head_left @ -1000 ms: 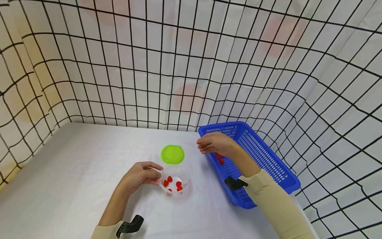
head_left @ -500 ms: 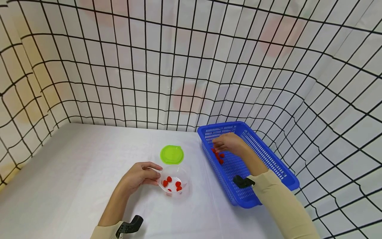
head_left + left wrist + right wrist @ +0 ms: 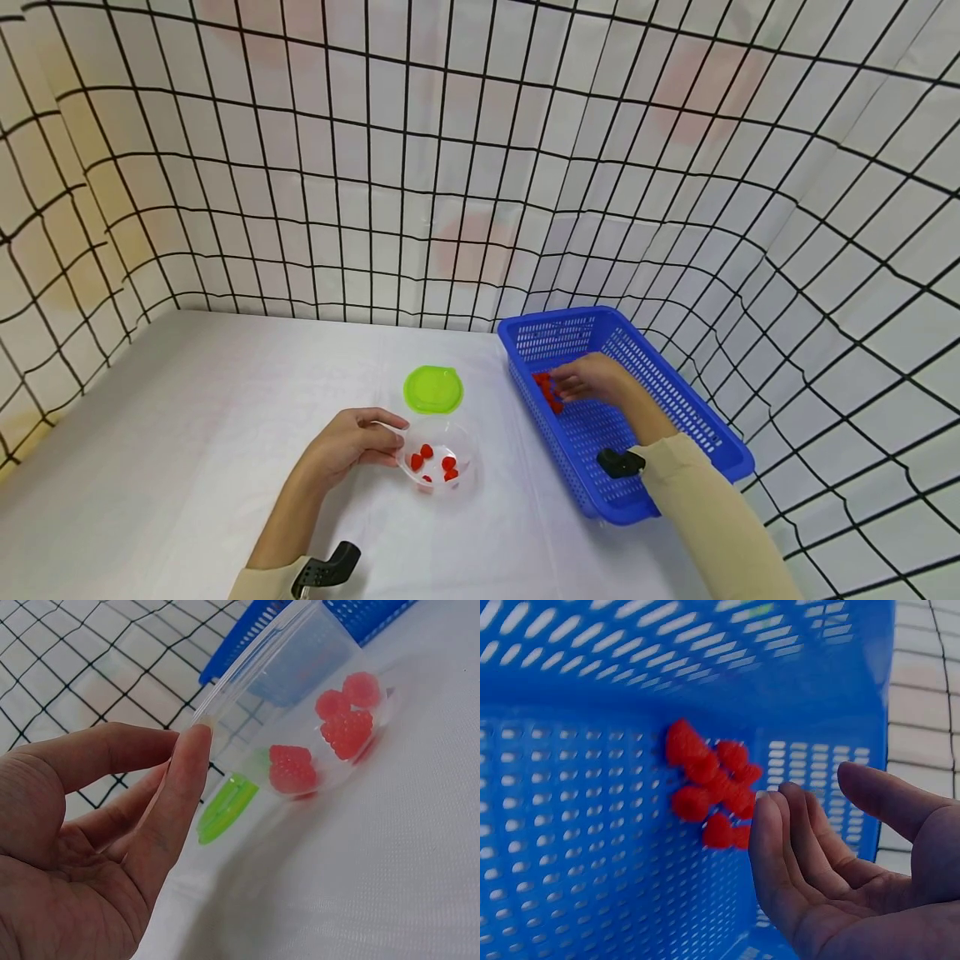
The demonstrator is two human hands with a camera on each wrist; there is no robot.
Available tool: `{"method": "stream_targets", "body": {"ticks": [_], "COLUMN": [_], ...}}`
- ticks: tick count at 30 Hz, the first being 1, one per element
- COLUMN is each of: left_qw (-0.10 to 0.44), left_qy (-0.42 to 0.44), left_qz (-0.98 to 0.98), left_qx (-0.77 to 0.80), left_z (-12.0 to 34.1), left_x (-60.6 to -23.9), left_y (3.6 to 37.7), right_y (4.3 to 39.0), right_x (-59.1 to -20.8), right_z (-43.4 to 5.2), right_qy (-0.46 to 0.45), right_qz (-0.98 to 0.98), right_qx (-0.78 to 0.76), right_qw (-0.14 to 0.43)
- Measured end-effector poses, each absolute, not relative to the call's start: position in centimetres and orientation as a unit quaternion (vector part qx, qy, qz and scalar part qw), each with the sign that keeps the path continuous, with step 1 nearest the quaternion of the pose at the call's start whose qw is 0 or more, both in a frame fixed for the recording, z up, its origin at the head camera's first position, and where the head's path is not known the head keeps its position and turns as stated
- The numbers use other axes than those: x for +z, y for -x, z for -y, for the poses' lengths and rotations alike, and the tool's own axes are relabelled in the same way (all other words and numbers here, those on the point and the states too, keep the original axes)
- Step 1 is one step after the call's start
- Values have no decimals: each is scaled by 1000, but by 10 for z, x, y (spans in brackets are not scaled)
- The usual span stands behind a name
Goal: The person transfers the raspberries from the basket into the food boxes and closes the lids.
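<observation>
Right hand (image 3: 592, 382) sank, open-fingered, toward basket (image 3: 697, 433) raspberries (image 3: 709, 791); left hand (image 3: 352, 442) pinches berry-filled cup (image 3: 438, 458).

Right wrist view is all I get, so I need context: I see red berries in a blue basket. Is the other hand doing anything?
Observer: Yes, the left hand holds the rim of a clear cup on the white table.
Operator: Anything in that cup?
Observer: A few red berries in the cup lie against its lower side; it is tilted.
Operator: Does the cup have a lid?
Observer: A green lid lies on the table just behind it, off the cup.
Operator: Where is the basket relative to the cup?
Observer: The blue basket stands to its right, with the right hand inside, holding nothing.
</observation>
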State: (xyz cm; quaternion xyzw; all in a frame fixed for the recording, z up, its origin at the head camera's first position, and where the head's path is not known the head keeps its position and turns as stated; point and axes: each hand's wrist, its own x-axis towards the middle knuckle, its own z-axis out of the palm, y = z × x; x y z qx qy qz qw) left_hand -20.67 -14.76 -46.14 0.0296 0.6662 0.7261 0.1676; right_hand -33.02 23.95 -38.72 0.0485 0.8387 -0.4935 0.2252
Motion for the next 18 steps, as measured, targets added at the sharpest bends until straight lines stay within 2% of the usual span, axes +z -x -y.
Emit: {"method": "stream_targets", "body": {"ticks": [18], "left_qw": [169], "left_qy": [-28], "left_qz": [-664], "left_qx": [728], "left_z": [146], "left_x": [-461], "left_y": [207], "right_y": [337], "right_x": [-412], "right_z": [-257], "right_qy": [-102], "right_qz": [-838], "right_qx": [-468], "right_qw": [260]}}
